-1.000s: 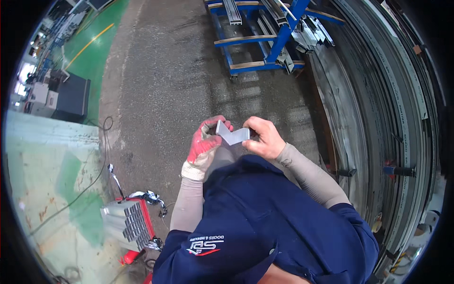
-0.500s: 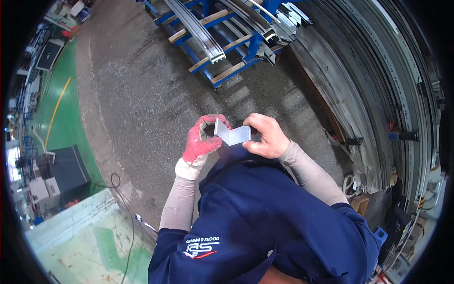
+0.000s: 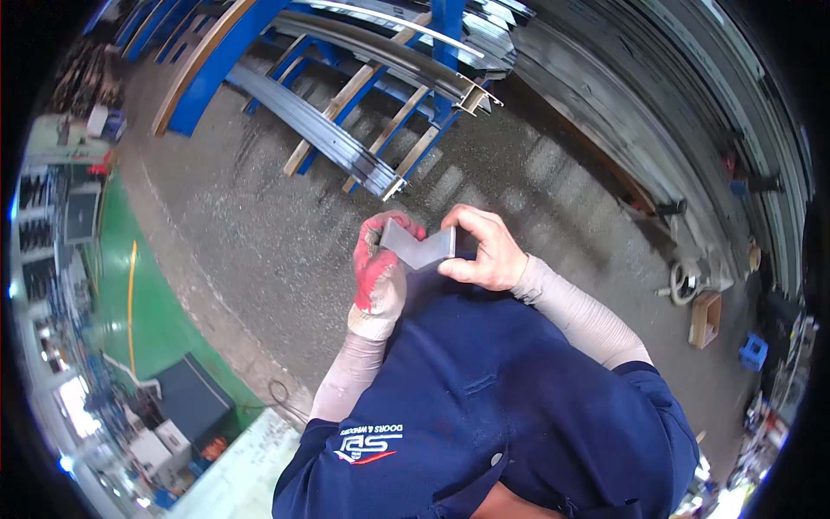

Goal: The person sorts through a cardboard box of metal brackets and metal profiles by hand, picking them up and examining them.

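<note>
Between my two hands is a short, bent grey metal bracket (image 3: pixel 420 251), V-shaped as I look down on it. My left hand (image 3: pixel 379 277), in a red and white work glove, closes its fingers and thumb on the left leg. With bare fingers my right hand (image 3: pixel 491 249) pinches the right leg, thumb below and fingertips above. The bracket is held in the air in front of my dark blue shirt (image 3: pixel 510 372). The undersides of the fingers are partly hidden.
Ahead stands a blue rack (image 3: pixel 445 52) with wooden slats, bearing long metal profiles (image 3: pixel 320 125) whose ends jut toward me. More long profiles (image 3: pixel 631 78) line the right side. A wooden box (image 3: pixel 705 320) and a blue crate (image 3: pixel 753 352) sit at right; a pale tabletop (image 3: pixel 246 476) is lower left.
The view has shifted, so the rack and its profile ends appear nearer and farther left. Both hands still hold the bracket, which looks darker and slightly turned; the left forearm has moved inward.
</note>
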A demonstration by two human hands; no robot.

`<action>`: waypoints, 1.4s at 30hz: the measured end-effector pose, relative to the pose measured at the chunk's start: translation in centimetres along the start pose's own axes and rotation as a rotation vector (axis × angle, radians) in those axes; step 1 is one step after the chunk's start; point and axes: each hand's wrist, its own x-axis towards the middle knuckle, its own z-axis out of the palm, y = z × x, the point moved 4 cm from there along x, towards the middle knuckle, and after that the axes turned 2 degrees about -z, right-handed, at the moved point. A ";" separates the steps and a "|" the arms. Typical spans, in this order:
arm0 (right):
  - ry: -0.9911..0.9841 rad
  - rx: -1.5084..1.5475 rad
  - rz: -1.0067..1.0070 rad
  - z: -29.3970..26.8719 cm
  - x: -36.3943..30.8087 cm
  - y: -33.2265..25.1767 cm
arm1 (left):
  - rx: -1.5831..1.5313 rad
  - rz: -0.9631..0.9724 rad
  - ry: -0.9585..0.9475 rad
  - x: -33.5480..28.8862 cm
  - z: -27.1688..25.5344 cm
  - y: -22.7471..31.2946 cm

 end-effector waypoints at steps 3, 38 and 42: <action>0.183 0.509 0.300 3.4 0.0 0.9 | -0.102 -0.078 0.007 2.0 -1.3 0.1; 0.546 -0.421 0.268 7.3 3.4 5.3 | 0.178 -0.366 -0.044 11.5 -11.4 0.4; 0.533 -0.417 0.250 7.5 3.3 5.8 | 0.184 -0.392 -0.017 11.6 -11.5 0.3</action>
